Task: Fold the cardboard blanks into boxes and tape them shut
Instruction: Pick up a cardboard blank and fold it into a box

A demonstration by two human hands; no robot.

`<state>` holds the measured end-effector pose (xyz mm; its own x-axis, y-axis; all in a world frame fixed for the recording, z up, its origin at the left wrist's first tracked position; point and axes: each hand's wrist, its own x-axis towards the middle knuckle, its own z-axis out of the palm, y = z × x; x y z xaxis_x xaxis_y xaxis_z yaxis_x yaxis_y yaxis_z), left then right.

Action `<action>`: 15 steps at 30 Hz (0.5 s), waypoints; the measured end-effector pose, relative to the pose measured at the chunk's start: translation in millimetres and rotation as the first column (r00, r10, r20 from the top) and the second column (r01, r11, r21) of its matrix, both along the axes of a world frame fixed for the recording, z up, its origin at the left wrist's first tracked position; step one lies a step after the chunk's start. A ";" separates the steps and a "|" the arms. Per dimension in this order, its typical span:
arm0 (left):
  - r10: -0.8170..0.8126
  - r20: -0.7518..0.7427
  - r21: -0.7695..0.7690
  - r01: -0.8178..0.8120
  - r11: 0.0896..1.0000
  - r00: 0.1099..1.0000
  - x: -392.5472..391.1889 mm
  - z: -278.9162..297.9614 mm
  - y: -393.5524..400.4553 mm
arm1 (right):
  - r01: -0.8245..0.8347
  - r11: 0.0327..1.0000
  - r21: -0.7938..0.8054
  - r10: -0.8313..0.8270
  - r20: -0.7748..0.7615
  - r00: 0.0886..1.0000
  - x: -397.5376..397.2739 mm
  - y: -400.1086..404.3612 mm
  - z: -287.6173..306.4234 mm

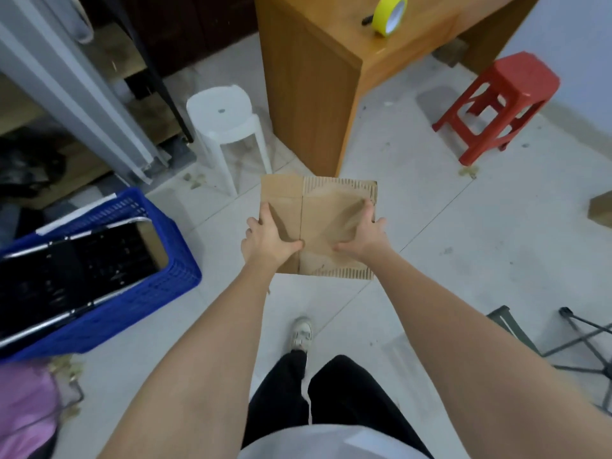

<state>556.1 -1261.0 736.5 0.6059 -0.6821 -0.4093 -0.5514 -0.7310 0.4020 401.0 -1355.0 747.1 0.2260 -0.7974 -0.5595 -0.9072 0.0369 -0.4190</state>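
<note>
We hold flat cardboard blank (326, 223) out in air above tiled floor (463, 260), short of desk's near corner. Our left hand (270, 238) grips its left edge, thumb on top; right hand (362, 231) grips right edge likewise. Yellow tape roll (388, 14) stands on desk (308, 71) top, near its left edge.

My arms (215, 342) were bare to above the elbow, no sleeves showing. I wore a white top (331, 442), black trousers (347, 392), and a pale laced sneaker (300, 332) below the trousers' hem.
</note>
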 end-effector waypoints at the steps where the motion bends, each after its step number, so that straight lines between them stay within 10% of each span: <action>1: 0.006 -0.021 -0.004 -0.006 1.000 1.000 7.4 -0.6 -11.9 | 0.003 1.000 0.000 -0.003 -0.003 1.000 5.8 -10.5 0.3; 15: 0.100 -0.031 0.038 -0.099 0.994 0.994 84.4 -8.9 -169.2 | -0.050 0.999 0.003 0.050 -0.014 0.999 86.4 -166.4 -10.5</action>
